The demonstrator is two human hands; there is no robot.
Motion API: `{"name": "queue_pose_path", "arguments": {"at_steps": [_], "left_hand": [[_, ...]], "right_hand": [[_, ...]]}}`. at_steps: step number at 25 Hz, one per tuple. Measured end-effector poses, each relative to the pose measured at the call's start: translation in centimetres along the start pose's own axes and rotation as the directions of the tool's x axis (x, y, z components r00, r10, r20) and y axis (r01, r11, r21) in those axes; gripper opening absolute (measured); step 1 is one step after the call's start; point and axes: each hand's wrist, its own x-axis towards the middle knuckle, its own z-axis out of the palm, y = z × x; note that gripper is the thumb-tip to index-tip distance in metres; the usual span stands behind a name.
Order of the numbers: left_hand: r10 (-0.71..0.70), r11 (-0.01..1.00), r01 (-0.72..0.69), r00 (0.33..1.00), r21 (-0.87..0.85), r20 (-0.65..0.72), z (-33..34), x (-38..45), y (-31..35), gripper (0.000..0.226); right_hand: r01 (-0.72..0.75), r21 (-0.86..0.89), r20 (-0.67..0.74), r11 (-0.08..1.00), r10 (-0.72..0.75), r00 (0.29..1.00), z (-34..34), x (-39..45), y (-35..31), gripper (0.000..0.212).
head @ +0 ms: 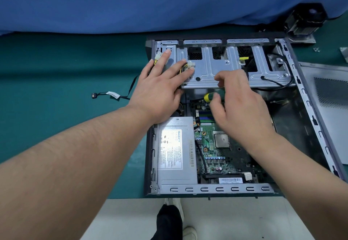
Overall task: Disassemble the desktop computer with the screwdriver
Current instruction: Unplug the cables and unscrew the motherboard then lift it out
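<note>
Screwdriver [212,96] tip hidden (under fingers [219,79])

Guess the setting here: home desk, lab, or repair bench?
Probably a repair or teardown bench. An opened computer case lies on a green work mat before a blue backdrop, with its removed side panel and loose screws set aside.

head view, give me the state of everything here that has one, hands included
computer case: lying on its side, open.
side panel: off, lying right of the case.
left hand: fingers straight, pressing on the drive cage.
right hand: gripping the screwdriver.
power supply: in the case.
loose cable: unplugged, on the mat.
</note>
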Motion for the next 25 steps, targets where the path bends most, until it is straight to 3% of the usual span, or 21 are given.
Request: {"name": "queue_pose_path", "arguments": {"at_steps": [2, 7, 10, 16, 20, 25], "left_hand": [[0.000, 1.000, 0.000, 1.000, -0.001, -0.002, 0.00, 0.00, 0.01, 0.059], [0.001, 1.000, -0.001, 1.000, -0.006, -0.004, -0.04, -0.04, -0.02, 0.058], [-0.002, 1.000, 0.002, 1.000, -0.004, 0.002, -0.09, 0.02, -0.01, 0.058], [-0.001, 1.000, 0.001, 1.000, -0.012, 0.006, -0.13, 0.02, -0.01, 0.059], [0.003, 1.000, -0.003, 1.000, -0.007, 0.005, -0.05, 0.00, -0.05, 0.059], [0.004, 1.000, -0.004, 1.000, -0.010, -0.002, 0.05, 0.01, -0.10, 0.058]], "right_hand": [[-0.010, -0.018, -0.015, 1.000, 0.010, 1.000, -0.03, 0.14, -0.02, 0.039], [0.016, -0.006, -0.012, 1.000, -0.016, 1.000, 0.25, 0.16, -0.04, 0.029], [0.030, 0.052, 0.019, 0.998, -0.031, 0.999, 0.11, 0.33, 0.33, 0.038], [0.024, 0.013, 0.023, 1.000, -0.024, 0.999, -0.01, 0.39, 0.20, 0.028], [0.006, -0.050, 0.011, 0.999, -0.006, 1.000, -0.15, 0.47, 0.03, 0.034], [0.031, 0.023, 0.034, 0.999, -0.032, 0.999, -0.09, 0.53, -0.01, 0.027]]}}
